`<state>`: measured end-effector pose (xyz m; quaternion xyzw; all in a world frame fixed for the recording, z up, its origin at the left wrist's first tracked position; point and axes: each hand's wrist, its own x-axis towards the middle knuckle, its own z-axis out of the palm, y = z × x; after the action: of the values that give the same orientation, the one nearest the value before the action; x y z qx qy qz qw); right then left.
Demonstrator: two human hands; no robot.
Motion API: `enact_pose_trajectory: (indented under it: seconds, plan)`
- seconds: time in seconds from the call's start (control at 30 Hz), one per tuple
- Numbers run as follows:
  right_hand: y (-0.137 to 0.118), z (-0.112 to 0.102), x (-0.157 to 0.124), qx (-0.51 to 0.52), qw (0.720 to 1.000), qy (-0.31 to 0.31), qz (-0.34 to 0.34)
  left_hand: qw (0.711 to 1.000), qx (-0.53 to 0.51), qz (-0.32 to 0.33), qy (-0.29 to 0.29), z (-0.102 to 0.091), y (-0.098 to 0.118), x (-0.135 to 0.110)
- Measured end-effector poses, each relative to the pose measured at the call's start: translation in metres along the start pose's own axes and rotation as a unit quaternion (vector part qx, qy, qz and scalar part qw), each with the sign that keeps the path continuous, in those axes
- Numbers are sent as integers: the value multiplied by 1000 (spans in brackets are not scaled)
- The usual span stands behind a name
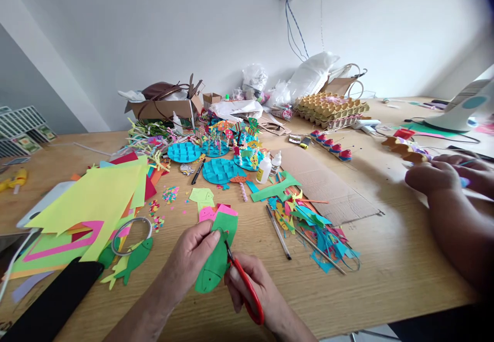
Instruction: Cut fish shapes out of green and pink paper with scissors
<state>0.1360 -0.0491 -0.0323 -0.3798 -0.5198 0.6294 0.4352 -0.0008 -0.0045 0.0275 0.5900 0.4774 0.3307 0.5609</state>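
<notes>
My left hand [198, 252] pinches a piece of green paper [212, 267] with a fish outline drawn on it. Red-handled scissors [247, 288] are gripped in my right hand [257, 285], their blades against the right edge of the green paper. Just beyond my left hand lie pink paper [226, 209] and a pale yellow-green paper piece [201, 196] with drawn lines. To the left, a cut-out green fish [138, 257] rests beside a roll of tape [115, 240], with a yellow-green cut-out partly under it.
Coloured paper sheets [85, 203] pile up at the left. Paper scraps [322, 229], a pen [278, 233] and cardboard [328, 187] lie right of centre. Blue discs [222, 171] and glue bottles [264, 169] stand farther back. Another person's arm [451, 218] works at the right, near an egg-carton strip [407, 150].
</notes>
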Motion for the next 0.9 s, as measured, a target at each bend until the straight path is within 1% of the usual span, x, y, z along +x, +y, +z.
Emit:
enact_pose_trajectory:
  seconds: [0.17,0.27,0.5,0.67,0.9]
  plan:
    - [1,0,0,2,1000,0,-11,999,-26,-17,24,7,1,0]
    - [2,-1,-1,-2,1000,5,-18,999,-32,-22,29,10,1,-1]
    - [6,-3,-4,23,1000,6,-20,998,-49,-32,3,10,-1,1]
    - [7,-5,-4,44,999,-10,-7,990,-108,-78,-34,8,-5,3]
    - [11,-6,-3,78,996,-27,-24,979,-173,-101,-47,9,-5,4]
